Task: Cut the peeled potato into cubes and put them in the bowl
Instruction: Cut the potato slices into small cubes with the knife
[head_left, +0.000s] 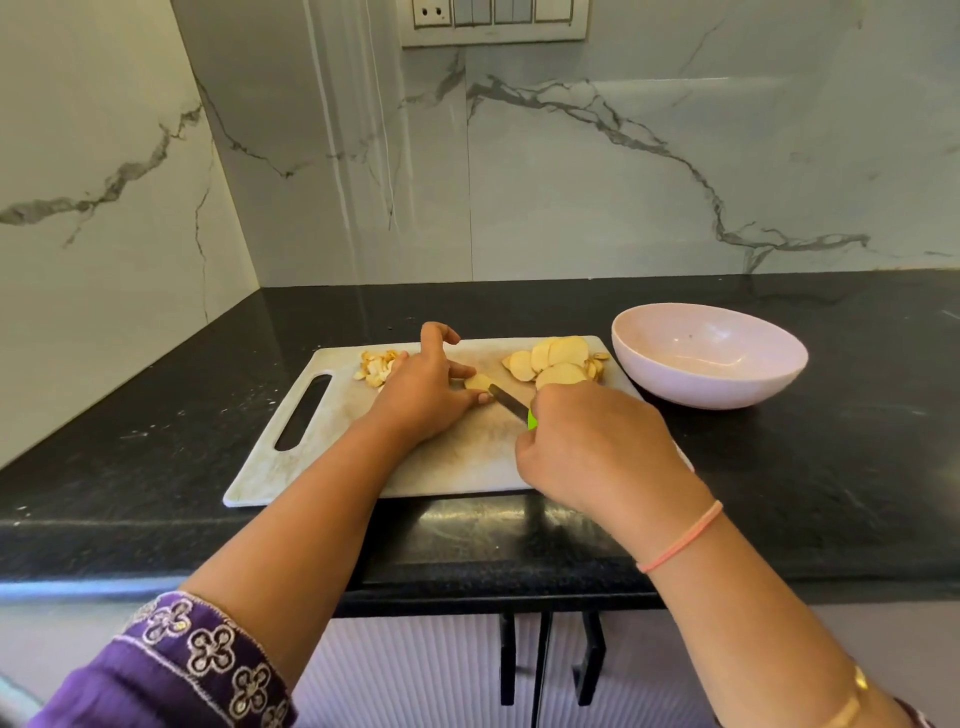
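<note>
Head view, single entry.

- Left hand (421, 395): thumb and fingertips pinched a small pale-yellow peeled potato piece (477, 383); little finger lifted clear; the potato piece lay on the board, directly inside that pinch.
- Right hand (597, 447): clenched round the lime-green handle of a short dark-bladed knife (506, 401); the blade ran forward from this grip to the potato piece; whether it had bitten in could not be told.
- Heap of round pale potato slices (553, 361): just beyond the knife grip, on a scuffed white plastic cutting board (363, 467) with a slot handle.
- Brownish peelings (375, 366): on the far side of the left pinch, away from the knife.
- Shallow pale-pink round bowl (701, 389): right of the knife grip, off the board, on the black stone counter (156, 467); no potato seen inside.
- Handling, as judged: potato piece light and firm; cut faces probably damp and slippery; best held by its sides, fingertips tucked back from the blade; slices stiff yet thin, likely steadier laid flat and pressed from above.
</note>
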